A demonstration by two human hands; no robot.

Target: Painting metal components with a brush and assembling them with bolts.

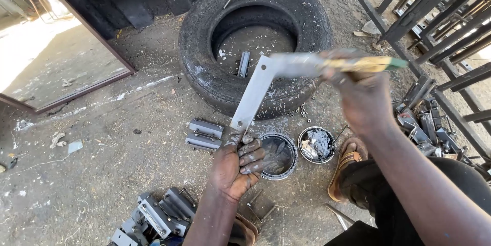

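From the head view, your left hand is clamped on the lower end of a flat grey-painted metal bracket bent in an L shape, with silver paint smeared over your fingers. The bracket rises from that grip and tilts up to the right, its short arm turning toward your right hand. Your right hand is closed around a paintbrush with a yellowish handle and green tip, blurred, its bristle end lying against the bracket's short arm. Your two hands are well apart, the right one higher. Just right of your left hand, on the dirt floor, sits a round open paint tin with a dark inside, and beside that, below your right hand, a smaller round tin holding silver paint. Beyond the bracket lies a worn black rubber tyre, flat on the floor. Left of your left hand rest two grey-painted metal hinge blocks; a pile of similar grey metal pieces lies below your left wrist. A brown sandal shows under your right forearm.
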